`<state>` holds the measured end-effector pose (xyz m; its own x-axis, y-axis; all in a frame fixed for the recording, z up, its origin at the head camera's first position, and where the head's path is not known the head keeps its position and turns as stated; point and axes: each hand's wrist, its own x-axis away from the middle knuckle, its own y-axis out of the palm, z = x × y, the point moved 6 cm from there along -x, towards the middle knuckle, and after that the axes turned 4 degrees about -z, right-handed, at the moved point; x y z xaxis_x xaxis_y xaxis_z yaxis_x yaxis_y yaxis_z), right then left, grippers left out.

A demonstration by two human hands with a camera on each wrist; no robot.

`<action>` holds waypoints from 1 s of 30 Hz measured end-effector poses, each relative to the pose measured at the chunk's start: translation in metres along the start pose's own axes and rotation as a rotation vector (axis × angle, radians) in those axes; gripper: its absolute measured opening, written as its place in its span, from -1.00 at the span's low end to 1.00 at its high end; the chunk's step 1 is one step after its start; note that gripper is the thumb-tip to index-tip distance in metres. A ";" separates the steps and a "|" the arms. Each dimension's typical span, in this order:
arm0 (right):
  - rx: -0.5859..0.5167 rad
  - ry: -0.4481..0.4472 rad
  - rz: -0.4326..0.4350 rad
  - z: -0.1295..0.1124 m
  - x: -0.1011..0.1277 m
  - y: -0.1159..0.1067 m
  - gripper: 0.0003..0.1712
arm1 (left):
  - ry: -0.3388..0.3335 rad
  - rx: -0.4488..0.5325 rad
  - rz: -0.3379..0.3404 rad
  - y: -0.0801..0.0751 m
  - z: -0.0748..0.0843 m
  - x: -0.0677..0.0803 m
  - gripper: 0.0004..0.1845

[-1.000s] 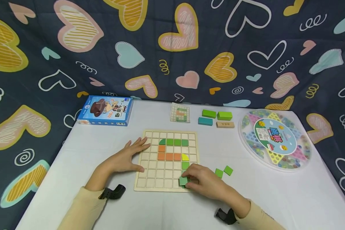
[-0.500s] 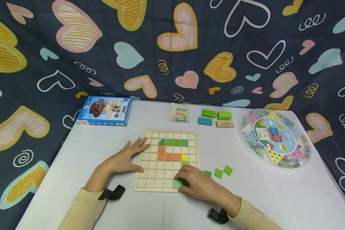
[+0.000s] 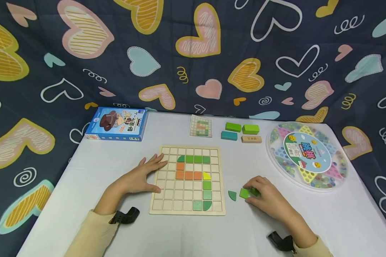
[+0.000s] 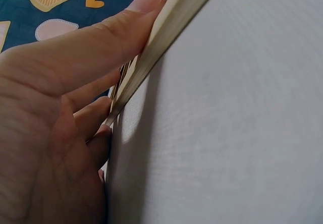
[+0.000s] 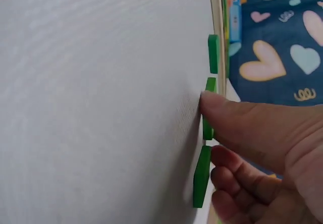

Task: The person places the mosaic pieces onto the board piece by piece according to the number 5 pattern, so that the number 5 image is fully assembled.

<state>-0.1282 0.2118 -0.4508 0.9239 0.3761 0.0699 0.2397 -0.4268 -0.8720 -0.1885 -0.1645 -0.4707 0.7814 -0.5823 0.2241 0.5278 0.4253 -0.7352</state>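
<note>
My left hand [image 3: 138, 176] rests with spread fingers on the left edge of a wooden grid board [image 3: 167, 194]. In the left wrist view, the thumb [image 4: 146, 2] lies along the board's rim. Orange, yellow and green tiles fill some of its squares, including a pale green square tile [image 3: 197, 205] in the bottom row. Right of the board, my right hand [image 3: 270, 196] pinches a green square tile [image 3: 244, 193] between thumb and index finger, low at the table. Another green tile [image 5: 202, 178] lies under the curled fingers. A dark green quarter-round tile [image 3: 232, 195] lies nearer the board.
Behind the board lies a pattern card [image 3: 201, 125]. Several blocks, one of them teal [image 3: 229, 135], stand at the back. A round marble game case [image 3: 307, 157] occupies the right side, a blue game box [image 3: 117, 123] the back left. A patterned cloth [image 3: 193, 53] hangs behind the table.
My right hand has set the pale green square tile in the board's bottom row, let go, and moved right to the loose green tiles. The left hand has stayed on the board's edge.
</note>
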 end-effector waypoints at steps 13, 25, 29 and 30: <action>-0.148 -0.235 0.003 -0.070 -0.017 0.013 -0.66 | 0.002 0.000 -0.003 0.000 -0.004 0.000 0.05; -0.023 -0.361 -0.243 -0.138 -0.051 0.064 -0.72 | 0.009 -0.002 -0.007 0.002 -0.004 -0.002 0.05; 0.033 -0.368 -0.252 -0.144 -0.054 0.069 -0.72 | 0.003 0.003 0.000 0.001 -0.004 -0.001 0.05; 0.036 -0.369 -0.254 -0.145 -0.054 0.070 -0.71 | 0.003 0.003 0.001 0.000 -0.004 0.000 0.05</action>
<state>-0.1185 0.0421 -0.4453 0.6672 0.7364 0.1122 0.4285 -0.2562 -0.8665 -0.1899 -0.1667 -0.4733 0.7810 -0.5838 0.2218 0.5282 0.4281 -0.7333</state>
